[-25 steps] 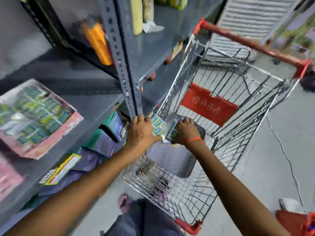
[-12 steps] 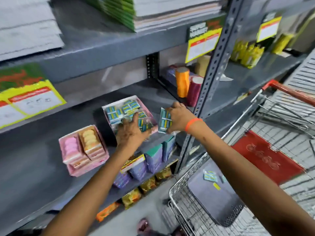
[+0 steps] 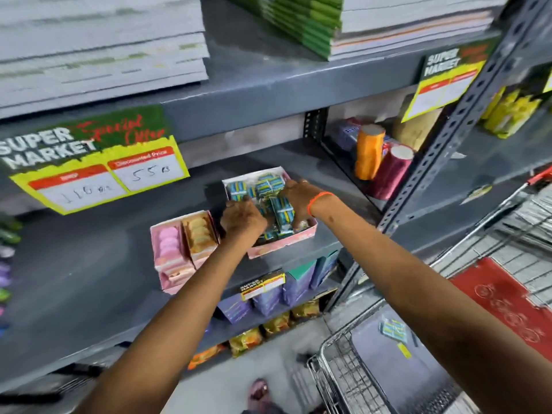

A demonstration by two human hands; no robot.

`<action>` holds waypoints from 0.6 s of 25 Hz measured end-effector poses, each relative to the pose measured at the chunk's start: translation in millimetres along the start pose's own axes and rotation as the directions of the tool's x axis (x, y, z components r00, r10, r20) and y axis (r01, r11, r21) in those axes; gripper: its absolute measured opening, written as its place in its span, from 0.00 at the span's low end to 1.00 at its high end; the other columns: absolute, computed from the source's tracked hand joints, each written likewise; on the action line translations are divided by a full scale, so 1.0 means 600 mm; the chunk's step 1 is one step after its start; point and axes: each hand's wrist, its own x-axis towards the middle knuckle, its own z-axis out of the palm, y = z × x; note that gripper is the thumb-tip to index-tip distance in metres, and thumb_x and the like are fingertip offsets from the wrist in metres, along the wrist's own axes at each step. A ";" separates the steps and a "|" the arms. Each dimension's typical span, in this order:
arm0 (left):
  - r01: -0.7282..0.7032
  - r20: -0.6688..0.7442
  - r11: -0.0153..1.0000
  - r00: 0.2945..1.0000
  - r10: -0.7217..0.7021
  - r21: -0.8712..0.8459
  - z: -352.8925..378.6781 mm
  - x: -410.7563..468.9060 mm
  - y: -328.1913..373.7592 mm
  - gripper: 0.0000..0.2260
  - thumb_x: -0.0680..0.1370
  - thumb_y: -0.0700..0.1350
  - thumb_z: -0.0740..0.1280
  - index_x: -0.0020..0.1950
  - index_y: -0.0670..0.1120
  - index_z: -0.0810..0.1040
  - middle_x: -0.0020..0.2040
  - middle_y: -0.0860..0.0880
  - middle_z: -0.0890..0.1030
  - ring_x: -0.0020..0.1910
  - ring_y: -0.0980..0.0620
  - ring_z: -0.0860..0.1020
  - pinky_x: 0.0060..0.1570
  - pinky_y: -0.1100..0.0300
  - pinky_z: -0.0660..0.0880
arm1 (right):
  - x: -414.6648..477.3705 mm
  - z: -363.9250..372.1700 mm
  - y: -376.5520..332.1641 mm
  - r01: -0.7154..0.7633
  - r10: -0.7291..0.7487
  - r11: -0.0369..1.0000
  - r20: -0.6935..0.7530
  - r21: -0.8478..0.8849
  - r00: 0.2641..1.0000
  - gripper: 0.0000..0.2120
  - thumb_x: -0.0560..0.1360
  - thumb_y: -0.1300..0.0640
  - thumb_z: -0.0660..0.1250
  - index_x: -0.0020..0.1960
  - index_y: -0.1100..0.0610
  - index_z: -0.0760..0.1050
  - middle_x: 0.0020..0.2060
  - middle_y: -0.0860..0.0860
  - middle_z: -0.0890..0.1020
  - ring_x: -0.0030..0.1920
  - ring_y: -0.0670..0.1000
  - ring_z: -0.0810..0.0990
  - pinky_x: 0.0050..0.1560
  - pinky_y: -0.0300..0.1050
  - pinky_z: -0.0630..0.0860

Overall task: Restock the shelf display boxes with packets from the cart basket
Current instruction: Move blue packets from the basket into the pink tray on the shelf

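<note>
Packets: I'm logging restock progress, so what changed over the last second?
Both hands rose from the cart basket to the shelf; the left hand and right hand are now inside the display box, pressing the packets in. The pink box stayed put; a packet remains in the basket.

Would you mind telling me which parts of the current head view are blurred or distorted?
Head view: the paper stacks at top left are smeared by motion blur; the shelf upright leans from wide-angle distortion; the display box and both hands stay fairly sharp; the cart is soft at the edge.
</note>
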 end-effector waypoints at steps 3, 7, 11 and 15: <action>-0.041 0.002 0.997 0.999 0.041 0.069 0.014 -0.005 0.002 0.23 0.74 0.52 0.67 0.66 0.46 0.68 0.65 0.39 0.71 0.63 0.41 0.73 0.57 0.51 0.75 | 0.007 0.008 -0.002 0.012 -0.010 0.998 0.027 -0.055 1.000 0.32 0.72 0.62 0.69 0.73 0.57 0.61 0.72 0.63 0.62 0.71 0.67 0.63 0.68 0.53 0.69; -0.045 -0.009 0.998 0.999 0.046 0.051 0.021 -0.009 -0.008 0.21 0.74 0.52 0.68 0.65 0.47 0.69 0.64 0.40 0.68 0.61 0.41 0.72 0.56 0.50 0.75 | 0.013 0.012 -0.007 0.046 -0.045 0.999 0.069 -0.021 0.997 0.34 0.68 0.57 0.75 0.70 0.59 0.66 0.69 0.61 0.68 0.69 0.64 0.67 0.70 0.54 0.68; -0.076 0.070 0.994 0.995 0.071 0.072 0.008 -0.001 -0.020 0.26 0.72 0.56 0.70 0.66 0.46 0.70 0.65 0.40 0.68 0.63 0.40 0.72 0.57 0.50 0.75 | 0.012 0.017 0.003 0.030 -0.036 0.995 0.060 0.091 0.998 0.36 0.70 0.55 0.74 0.73 0.58 0.62 0.71 0.60 0.66 0.70 0.61 0.66 0.71 0.50 0.67; -0.113 0.097 0.990 0.990 0.105 0.081 0.002 0.001 -0.029 0.30 0.70 0.58 0.72 0.65 0.44 0.69 0.64 0.40 0.69 0.62 0.40 0.73 0.56 0.49 0.75 | 0.009 0.019 0.002 0.060 -0.069 0.987 0.059 0.150 0.996 0.39 0.69 0.51 0.74 0.74 0.55 0.60 0.71 0.59 0.66 0.70 0.60 0.66 0.72 0.50 0.66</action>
